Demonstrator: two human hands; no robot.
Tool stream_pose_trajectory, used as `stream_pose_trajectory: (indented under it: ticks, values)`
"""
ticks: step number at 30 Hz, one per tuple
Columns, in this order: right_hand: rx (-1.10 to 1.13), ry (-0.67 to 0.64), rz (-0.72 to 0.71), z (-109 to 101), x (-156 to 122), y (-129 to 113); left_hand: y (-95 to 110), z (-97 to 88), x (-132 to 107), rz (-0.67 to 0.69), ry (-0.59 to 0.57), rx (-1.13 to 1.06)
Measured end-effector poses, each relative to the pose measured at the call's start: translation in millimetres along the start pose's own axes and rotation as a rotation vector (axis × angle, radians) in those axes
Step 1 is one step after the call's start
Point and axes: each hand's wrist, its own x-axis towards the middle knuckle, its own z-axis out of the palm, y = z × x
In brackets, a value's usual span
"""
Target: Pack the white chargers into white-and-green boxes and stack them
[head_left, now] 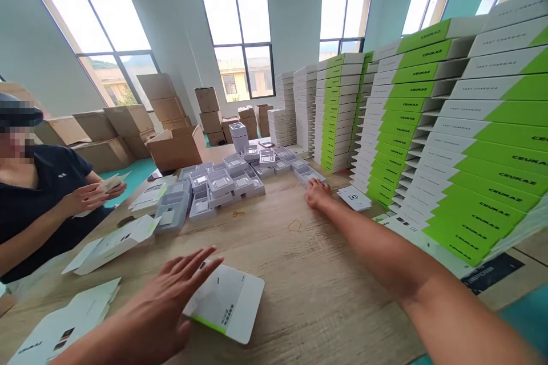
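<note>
The right hand (317, 194) is stretched far across the wooden surface (274, 265), its fingers at the near end of a clear plastic tray (305, 173) on the right side of the tray heap (220, 181). Its fingers are bent, but at this distance it is hard to say whether they grip the rim or merely rest against it. The left hand (177, 282) is loose and holds nothing, its fingers spread over a white carton (240, 305) with a green edge, which lies close to the person; whether the palm touches it cannot be told.

Done well, this reach would probably take the one tray by its rim, with thumb and fingers on opposite faces, so that the thin moulded wells are not squashed. Lifting it clear seems better than dragging it, since its neighbours sit close and a loose rubber band (294, 225) lies on the near side. The right forearm passes just beside the white cards (354, 198) and the tall green-and-white box stack (387, 125), so a low, sideways sweep might nudge either. The left hand should stay light, as pressing hard could crease the carton.
</note>
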Motion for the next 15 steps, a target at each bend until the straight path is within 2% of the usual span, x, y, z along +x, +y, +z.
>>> stream_pose_trajectory:
  ticks: [2,4,6,8,10,12,14,15]
  values:
    - [-0.022,-0.005,-0.055,5.3,-12.0,-9.8,17.7,7.1,2.1,0.084,-0.065,-0.067]
    - [-0.03,-0.021,-0.13,10.5,-29.8,-26.6,28.4,17.9,10.2,0.058,-0.098,-0.095]
    - [-0.024,-0.057,-0.213,12.2,-47.8,-39.7,30.6,29.0,20.4,-0.008,-0.085,-0.082]
    - [-0.017,-0.093,-0.277,7.4,-61.1,-39.0,26.3,37.5,28.4,-0.028,-0.048,-0.072]
    - [-0.026,-0.111,-0.288,-4.8,-67.6,-19.7,18.4,42.9,31.5,0.013,-0.007,-0.085]
    - [-0.058,-0.117,-0.238,-22.3,-67.8,15.2,10.4,46.1,28.8,0.058,0.049,-0.105]
    - [-0.096,-0.131,-0.171,-40.5,-64.0,56.4,5.1,49.0,22.3,0.086,0.169,-0.136]
    - [-0.112,-0.146,-0.147,-48.4,-61.8,75.8,3.9,50.9,18.5,0.073,0.27,-0.161]
